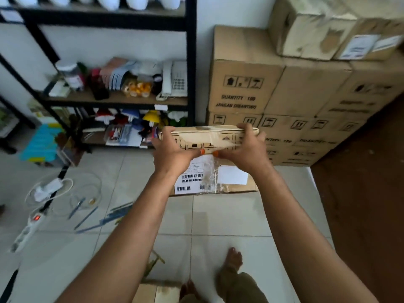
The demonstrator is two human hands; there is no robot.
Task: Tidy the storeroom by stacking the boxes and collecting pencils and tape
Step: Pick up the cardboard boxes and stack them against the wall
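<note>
A flat cardboard box with tape and handling symbols is held in the air in front of me. My left hand grips its left end and my right hand grips its right end, fingers curled over the top edge. Directly below it lies a larger cardboard box with barcode labels on the tiled floor. Several blue pencils are scattered on the floor at the left. Rolls of tape sit on the middle shelf.
A black metal shelf rack with a telephone and clutter stands at the back left. Stacked cartons line the wall at the right. A power strip and cables lie at the left. Another box sits by my feet.
</note>
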